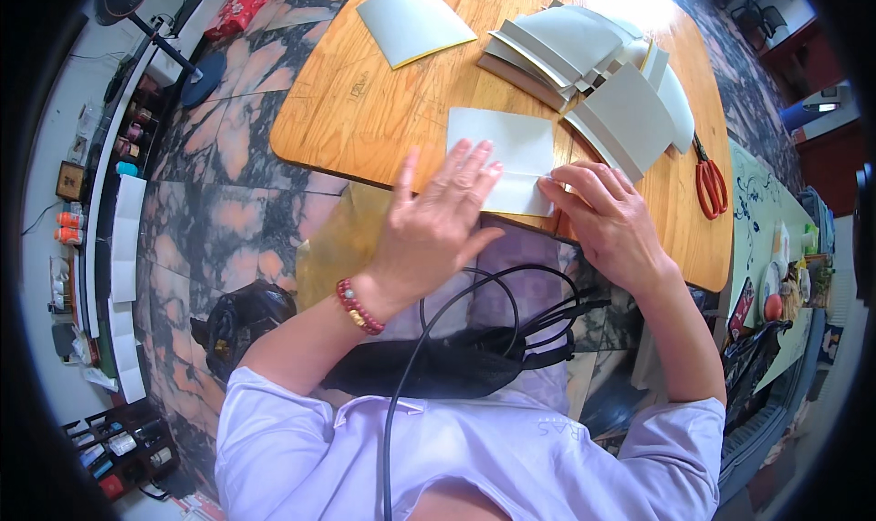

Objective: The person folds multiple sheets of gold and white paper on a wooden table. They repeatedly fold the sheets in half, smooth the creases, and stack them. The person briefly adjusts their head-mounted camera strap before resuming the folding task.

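A short row of small dark letters point(563, 428) marks the right chest of a pale lavender short-sleeved fabric shirt point(493, 443), on the near side of a honey-coloured wooden counter point(392, 110); faint dark scrawls point(357, 89) on that counter's left part are too indistinct to read.

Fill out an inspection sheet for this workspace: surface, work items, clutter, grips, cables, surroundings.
Surface: wooden table, scratch marks visible.
Work items: creased white sheet at the near edge; pile of folded sheets beyond it; loose sheet at far left.
Clutter: orange-handled scissors near the table's right edge.
Grips: left hand spread over the creased sheet; right hand at its right edge, pinch unclear.
Cables: black cable running over the shirt, looped at the lap; not seen on the tabletop.
Surroundings: patterned floor; black bag at left.
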Available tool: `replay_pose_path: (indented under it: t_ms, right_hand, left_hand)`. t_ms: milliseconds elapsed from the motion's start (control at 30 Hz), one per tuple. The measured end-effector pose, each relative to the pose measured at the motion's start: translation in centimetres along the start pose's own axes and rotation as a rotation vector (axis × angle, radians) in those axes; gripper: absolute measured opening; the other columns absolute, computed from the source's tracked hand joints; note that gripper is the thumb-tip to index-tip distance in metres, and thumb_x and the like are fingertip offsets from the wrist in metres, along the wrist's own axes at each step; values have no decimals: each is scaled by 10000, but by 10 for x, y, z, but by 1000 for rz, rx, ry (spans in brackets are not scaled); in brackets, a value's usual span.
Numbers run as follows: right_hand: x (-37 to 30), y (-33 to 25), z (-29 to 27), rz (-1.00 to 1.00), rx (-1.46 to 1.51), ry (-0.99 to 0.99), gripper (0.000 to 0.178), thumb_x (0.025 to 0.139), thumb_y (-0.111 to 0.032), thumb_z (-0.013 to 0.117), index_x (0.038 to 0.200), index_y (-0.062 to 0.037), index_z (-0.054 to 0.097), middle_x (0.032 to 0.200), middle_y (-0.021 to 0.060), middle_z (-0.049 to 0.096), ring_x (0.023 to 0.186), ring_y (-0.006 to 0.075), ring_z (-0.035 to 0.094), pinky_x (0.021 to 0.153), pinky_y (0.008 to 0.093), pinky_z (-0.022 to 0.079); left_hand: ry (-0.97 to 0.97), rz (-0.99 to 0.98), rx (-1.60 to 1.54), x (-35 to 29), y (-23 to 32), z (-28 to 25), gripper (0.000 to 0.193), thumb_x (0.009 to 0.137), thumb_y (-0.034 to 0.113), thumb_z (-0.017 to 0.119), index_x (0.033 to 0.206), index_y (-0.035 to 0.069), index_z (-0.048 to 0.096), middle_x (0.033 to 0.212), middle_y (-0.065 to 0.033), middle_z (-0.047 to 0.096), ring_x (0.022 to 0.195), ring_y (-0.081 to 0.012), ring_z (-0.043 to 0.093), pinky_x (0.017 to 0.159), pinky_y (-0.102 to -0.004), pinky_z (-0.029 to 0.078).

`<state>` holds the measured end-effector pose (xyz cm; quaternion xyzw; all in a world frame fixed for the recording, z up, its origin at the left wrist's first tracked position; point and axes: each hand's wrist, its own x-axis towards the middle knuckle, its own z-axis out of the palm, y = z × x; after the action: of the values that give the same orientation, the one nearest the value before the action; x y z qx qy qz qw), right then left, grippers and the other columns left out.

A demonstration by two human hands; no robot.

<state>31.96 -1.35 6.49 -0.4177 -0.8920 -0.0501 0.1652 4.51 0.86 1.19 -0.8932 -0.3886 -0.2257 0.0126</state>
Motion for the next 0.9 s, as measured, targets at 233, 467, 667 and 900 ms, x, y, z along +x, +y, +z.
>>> replay_pose_path:
  t_ms: [233, 467, 667, 900]
  right_hand:
    - [5, -15, 5, 65, 5, 98, 487, 819, -22, 756, 1305, 11, 737, 1413, 131, 671, 1360, 305, 642, 1146, 441, 513]
    - [38, -77, 54, 157, 147, 152, 706, 992, -202, 751, 1593, 60, 492, 1616, 239, 566, 1526, 373, 539, 1283, 492, 408]
    - [18, -80, 56, 275, 22, 158, 729, 984, -224, 776, 1598, 51, 496, 1597, 218, 596, 1516, 345, 561, 1281, 468, 421]
    - [-1, -72, 54, 348, -86, 171, 699, 963, -170, 791, 1575, 38, 525, 1592, 203, 610, 1496, 340, 587, 1256, 471, 447]
  left_hand:
    - [29, -36, 36, -11, -11, -8, 774, 944, 392, 815, 1629, 151, 546, 1731, -23, 490, 1657, -280, 357, 1324, -574, 290]
    - [57, -4, 96, -13, -21, 7, 668, 994, 379, 749, 1602, 151, 589, 1708, -11, 515, 1651, -292, 368, 1326, -555, 273]
    - [59, -30, 61, -15, -19, 2, 646, 1011, 346, 742, 1613, 175, 580, 1703, -6, 523, 1651, -295, 368, 1334, -570, 240]
    - [57, -43, 80, -16, -21, 2, 699, 981, 357, 786, 1622, 187, 566, 1717, -7, 511, 1657, -303, 356, 1332, -582, 239]
